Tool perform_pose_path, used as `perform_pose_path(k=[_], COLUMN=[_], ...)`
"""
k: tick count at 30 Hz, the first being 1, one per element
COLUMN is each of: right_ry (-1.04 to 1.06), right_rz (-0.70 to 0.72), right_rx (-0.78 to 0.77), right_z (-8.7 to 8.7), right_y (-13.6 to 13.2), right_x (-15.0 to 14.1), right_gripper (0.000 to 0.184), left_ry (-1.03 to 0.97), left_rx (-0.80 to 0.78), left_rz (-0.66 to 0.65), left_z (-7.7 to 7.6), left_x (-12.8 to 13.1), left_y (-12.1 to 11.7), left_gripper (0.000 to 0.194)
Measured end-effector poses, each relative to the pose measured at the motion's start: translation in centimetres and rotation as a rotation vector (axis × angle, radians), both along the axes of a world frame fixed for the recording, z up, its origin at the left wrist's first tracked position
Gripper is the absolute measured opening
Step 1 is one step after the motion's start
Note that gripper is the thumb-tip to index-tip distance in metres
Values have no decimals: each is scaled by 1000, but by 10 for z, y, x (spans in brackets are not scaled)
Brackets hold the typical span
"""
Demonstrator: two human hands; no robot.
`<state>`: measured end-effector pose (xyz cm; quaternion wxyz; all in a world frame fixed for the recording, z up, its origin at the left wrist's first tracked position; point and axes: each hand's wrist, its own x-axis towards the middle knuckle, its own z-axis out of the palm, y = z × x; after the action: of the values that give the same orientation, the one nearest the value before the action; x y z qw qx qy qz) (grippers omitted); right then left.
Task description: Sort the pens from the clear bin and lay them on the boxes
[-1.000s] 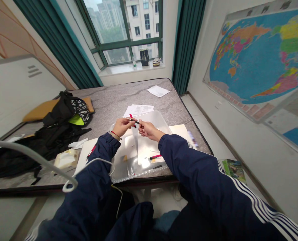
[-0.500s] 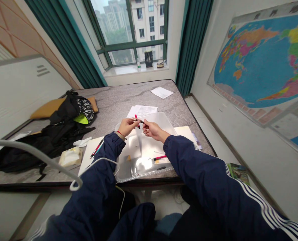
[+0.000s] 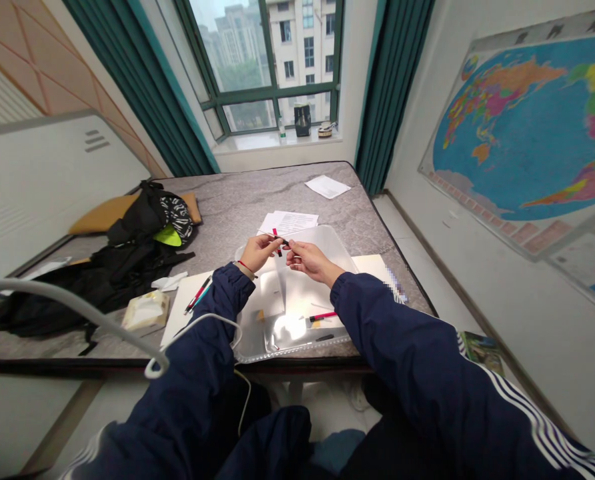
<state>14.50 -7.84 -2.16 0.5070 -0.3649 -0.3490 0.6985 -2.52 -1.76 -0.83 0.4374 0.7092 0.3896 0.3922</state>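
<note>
Left hand [image 3: 258, 252] and right hand [image 3: 311, 261] are both pinching a slim dark pen [image 3: 279, 238] between their fingertips, narrowly closed and holding it up above a clear plastic folder [image 3: 322, 244]. That folder is lying on a grey mottled surface [image 3: 227, 200], with a red-and-black pen [image 3: 322, 316] resting on it and printed papers [image 3: 288, 223] lying just beyond.

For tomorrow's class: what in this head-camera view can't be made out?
Thin dark stick, between the left hand and right hand: the hands cover part of it, and it is too small to identify.
Printed sheet: text too small to read.
Patch by the right sleeve: pixelated.
Book: the sleeve hides part of it.
Dark object on the sill: too small to identify.
</note>
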Motion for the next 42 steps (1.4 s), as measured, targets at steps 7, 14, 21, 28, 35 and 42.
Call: perform_pose_path(k=[7,14,21,28,35,42], right_ry=[-66,-96,-147,-125,-98,-38], right_rz=[-38,-111,-112,-270,-349,-510], right_rx=[-27,-5,-2,-37,-66,-53], right_z=[3,1,0,2,4,6], right_y=[-2,0,-2,4,5,9], right_x=[-1,2,6,16,19,23], right_gripper=[24,26,36,35,27,16], left_ry=[56,6,-34,-12,-139,-208], left_rx=[20,72,-25,27,144,14], left_rz=[-86,-135,-36,-42,23,4], left_z=[-3,1,-2,-21,-29,-29], left_x=[2,3,4,3,2,1], left_y=[0,-3,-2,7,16,21], left_gripper=[48,44,48,25,17,35])
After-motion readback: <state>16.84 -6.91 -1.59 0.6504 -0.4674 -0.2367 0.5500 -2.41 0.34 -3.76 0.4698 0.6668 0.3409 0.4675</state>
